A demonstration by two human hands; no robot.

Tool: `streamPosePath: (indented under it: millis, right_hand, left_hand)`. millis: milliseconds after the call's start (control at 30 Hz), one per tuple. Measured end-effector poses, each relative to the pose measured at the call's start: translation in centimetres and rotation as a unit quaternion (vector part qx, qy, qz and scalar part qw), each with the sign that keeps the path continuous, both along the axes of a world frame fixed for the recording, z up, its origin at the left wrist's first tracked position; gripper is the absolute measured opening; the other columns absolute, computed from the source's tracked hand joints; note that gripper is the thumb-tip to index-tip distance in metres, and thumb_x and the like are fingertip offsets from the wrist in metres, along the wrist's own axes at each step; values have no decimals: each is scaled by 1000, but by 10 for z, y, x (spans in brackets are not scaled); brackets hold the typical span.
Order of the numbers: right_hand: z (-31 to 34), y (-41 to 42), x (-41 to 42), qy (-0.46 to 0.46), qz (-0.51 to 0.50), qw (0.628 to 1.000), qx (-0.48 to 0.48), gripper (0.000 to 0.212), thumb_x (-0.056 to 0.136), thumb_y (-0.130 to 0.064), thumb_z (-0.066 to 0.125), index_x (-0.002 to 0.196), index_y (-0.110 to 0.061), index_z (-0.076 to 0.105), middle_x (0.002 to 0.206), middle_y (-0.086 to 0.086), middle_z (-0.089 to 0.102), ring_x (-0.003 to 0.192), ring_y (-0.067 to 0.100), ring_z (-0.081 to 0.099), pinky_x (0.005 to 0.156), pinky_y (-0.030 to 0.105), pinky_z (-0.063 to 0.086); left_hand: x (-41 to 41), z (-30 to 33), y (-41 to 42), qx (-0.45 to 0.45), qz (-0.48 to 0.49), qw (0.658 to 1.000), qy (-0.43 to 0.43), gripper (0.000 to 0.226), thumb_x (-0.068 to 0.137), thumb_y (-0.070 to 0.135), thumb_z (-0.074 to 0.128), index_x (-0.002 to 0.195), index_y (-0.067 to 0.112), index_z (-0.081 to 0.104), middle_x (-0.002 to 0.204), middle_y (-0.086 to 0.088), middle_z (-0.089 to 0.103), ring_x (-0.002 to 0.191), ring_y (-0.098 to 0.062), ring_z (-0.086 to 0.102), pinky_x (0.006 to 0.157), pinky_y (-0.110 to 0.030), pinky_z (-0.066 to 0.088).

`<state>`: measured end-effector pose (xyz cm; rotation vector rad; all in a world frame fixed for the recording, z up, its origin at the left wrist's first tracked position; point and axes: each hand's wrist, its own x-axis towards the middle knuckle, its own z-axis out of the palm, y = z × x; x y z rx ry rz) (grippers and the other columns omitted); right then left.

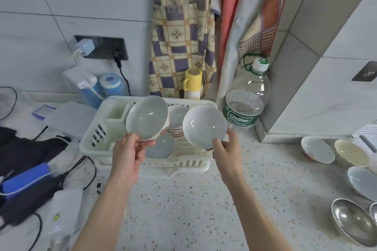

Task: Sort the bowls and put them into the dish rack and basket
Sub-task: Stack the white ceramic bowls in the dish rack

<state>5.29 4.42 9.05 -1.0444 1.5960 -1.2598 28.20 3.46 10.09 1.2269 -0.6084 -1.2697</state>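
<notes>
Left hand (130,153) is pinching a white bowl (147,120) by its lower rim; right hand (226,149) is pinching another white bowl (204,126). Both grips are tilting bowls upright above the dish rack (98,134), likely for slotting beside stacked bowls (176,126) just behind.

speckled counter (183,210) | dish rack (89,144) ctr | water bottle (247,96) | loose bowls (317,149) R | cables (81,171) L

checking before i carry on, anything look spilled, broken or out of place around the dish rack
Nothing spilled or broken. The left hand and right hand each hold a bowl tilted above the dish rack. One oddity: chargers and cables lie on the counter right beside the rack.
</notes>
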Motion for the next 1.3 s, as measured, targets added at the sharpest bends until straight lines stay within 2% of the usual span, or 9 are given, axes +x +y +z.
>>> streamPosePath:
  millis: [133,367,467,600,700,833,933,1067,1300]
  right_hand:
    - [-7,-14,35,9,31,999,10,36,87,-19,52,121,-29,46,86,3,71,60,1,68,45,13,42]
    - [-19,-41,71,88,88,990,59,35,88,-20,49,122,-17,55,62,-2,72,57,2,67,54,25,45]
    - [-21,-49,78,153,131,978,60,38,87,-21,47,124,-19,56,54,-8,69,55,-3,63,45,15,39]
    - [-24,-57,82,175,147,972,60,39,87,-18,47,125,-19,56,56,-5,70,54,-6,62,40,7,36]
    - [-28,-60,83,189,149,969,60,39,87,-20,47,125,-21,55,58,-4,71,58,-2,64,46,16,41]
    - [-35,-59,84,215,157,962,51,38,87,-22,46,123,-26,57,55,-10,69,59,-5,62,50,21,39]
    - [-37,-60,84,216,167,961,51,35,84,-23,45,114,-31,62,55,-11,69,55,2,61,50,22,41]
    - [-39,-62,84,229,183,953,77,26,83,-26,43,94,-29,66,57,-10,70,39,3,43,45,21,35]
    - [-40,-66,87,306,200,920,141,20,85,-31,41,77,-31,59,55,-22,67,36,-5,46,45,20,33]
  left_hand:
    - [39,-4,-2,-5,17,1000,14,15,92,2,42,94,3,57,63,-10,71,34,-5,33,31,-16,21]
    - [69,-19,-15,12,27,1000,2,17,92,4,45,101,2,59,66,-11,73,32,-5,34,30,-15,24]
    - [73,-24,-23,19,22,1000,-11,19,89,6,46,99,2,61,67,-12,72,34,-6,32,31,-16,22]
    - [71,-29,-36,-1,50,996,-77,14,83,8,48,89,7,61,62,-12,71,32,-7,29,31,-16,23]
    - [71,-33,-46,-14,82,987,-134,18,79,10,51,90,18,62,59,-9,72,35,-4,35,34,-16,32]
    - [73,-40,-54,-21,90,981,-172,28,71,19,51,96,9,61,59,-6,72,36,-7,39,36,-18,36]
    - [75,-44,-55,-21,84,981,-174,26,73,18,52,95,10,62,59,-5,72,37,-6,42,37,-17,38]
    - [77,-46,-56,-2,77,982,-174,17,80,15,53,92,21,63,61,-6,73,38,-5,43,39,-18,41]
    - [77,-46,-57,-5,56,980,-191,18,75,20,52,89,22,63,61,-7,73,36,-6,43,38,-18,40]
